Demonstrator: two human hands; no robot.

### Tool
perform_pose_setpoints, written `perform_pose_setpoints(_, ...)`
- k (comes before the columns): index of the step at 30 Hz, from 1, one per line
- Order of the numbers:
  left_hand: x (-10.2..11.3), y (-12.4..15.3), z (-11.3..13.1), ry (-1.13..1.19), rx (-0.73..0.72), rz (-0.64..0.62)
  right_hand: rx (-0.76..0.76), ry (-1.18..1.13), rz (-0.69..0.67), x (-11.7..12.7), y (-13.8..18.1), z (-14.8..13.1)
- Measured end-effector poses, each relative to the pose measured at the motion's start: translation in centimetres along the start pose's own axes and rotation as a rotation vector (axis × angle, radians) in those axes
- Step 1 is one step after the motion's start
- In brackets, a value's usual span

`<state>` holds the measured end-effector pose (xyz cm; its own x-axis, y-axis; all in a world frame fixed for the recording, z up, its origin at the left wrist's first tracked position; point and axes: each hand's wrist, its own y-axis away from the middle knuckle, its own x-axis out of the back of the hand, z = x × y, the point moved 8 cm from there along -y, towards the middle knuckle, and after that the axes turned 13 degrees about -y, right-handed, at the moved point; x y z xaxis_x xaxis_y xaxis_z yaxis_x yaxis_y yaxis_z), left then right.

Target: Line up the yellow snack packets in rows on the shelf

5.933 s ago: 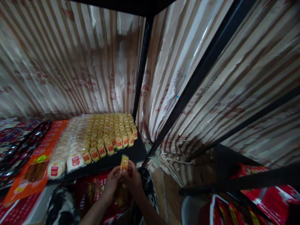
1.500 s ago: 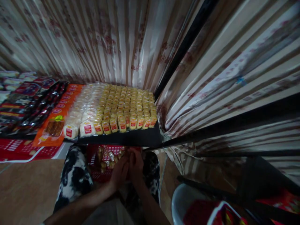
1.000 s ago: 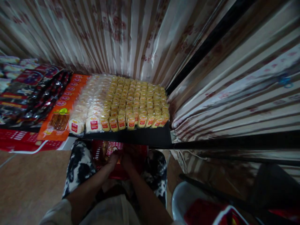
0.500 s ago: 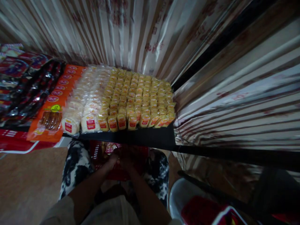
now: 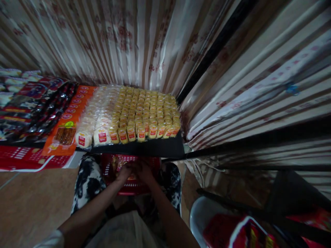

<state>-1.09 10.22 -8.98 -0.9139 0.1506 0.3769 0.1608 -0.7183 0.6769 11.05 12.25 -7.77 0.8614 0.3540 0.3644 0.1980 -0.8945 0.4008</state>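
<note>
My left hand (image 5: 126,171) and my right hand (image 5: 143,171) are close together over a red plastic basket (image 5: 134,189) between my knees. Dim light hides the fingers of both, so whether they hold anything does not show. Inside the basket, to the left of my hands, lie shiny wrapped packets (image 5: 117,163). Just beyond, on a black shelf (image 5: 144,148), stand tight rows of yellow wrapped snack cakes (image 5: 144,110). White round wrapped cakes (image 5: 102,136) line up at their left, followed by an orange snack packet (image 5: 67,129).
Dark glossy packets (image 5: 33,106) lie on the shelf's left part. Below it is another red basket (image 5: 31,159). A pleated curtain (image 5: 144,44) hangs behind the shelf. At lower right stand a grey-white plastic stool (image 5: 198,215) and a red bag (image 5: 222,229).
The view has shifted, so the shelf's right end sits further left and more of the basket shows. My hands stay together over the basket.
</note>
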Motion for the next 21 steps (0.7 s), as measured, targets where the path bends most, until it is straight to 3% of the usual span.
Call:
perform_pose_setpoints(3,1.1,1.8,2.2,0.011,-0.076,0.014,0.05,-0.085,-0.021,2.8,1.1,-1.6)
perform_pose_setpoints(7,0.4,4.4,5.7,0.112,-0.231,-0.122,0.099,-0.135,-0.024,6.5,2.5,-4.2)
perform_pose_setpoints(10,0.2,5.9,7.2,0.156,-0.251,-0.156,0.124,-0.179,0.029,8.6,3.4,-5.9)
perform_pose_setpoints(15,1.4,7.5,9.8,0.182,-0.334,-0.075,0.19,-0.57,0.031,9.6,4.6,-7.9)
perform_pose_setpoints(21,1.5,8.9,12.4,0.265,-0.374,-0.082,0.124,-0.918,0.087,10.7,5.8,-8.8)
